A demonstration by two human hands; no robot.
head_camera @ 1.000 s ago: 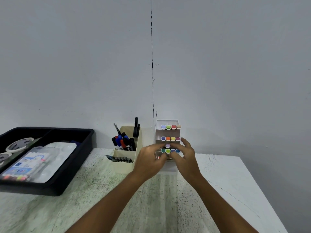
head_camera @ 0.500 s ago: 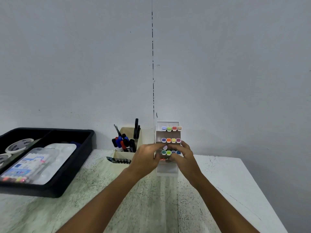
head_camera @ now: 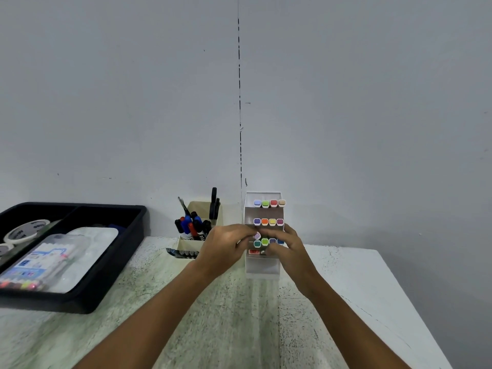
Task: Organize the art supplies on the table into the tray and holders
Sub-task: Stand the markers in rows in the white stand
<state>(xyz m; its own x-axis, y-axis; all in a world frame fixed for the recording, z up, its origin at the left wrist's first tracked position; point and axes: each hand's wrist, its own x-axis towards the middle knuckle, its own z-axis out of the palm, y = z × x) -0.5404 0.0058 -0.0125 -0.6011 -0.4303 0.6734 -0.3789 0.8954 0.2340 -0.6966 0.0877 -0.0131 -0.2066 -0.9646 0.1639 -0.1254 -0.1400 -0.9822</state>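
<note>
The table has a pale, green-speckled top. At its far edge stands a beige pen holder. Just right of the pen holder stands a white tiered marker rack. Left of the pen holder, well apart, lies a black tray.

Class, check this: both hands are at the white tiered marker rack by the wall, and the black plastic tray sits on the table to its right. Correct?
Not quite. Both hands, left hand and right hand, are at the white tiered marker rack, but the head view shows the black plastic tray to its left, not its right.
</note>
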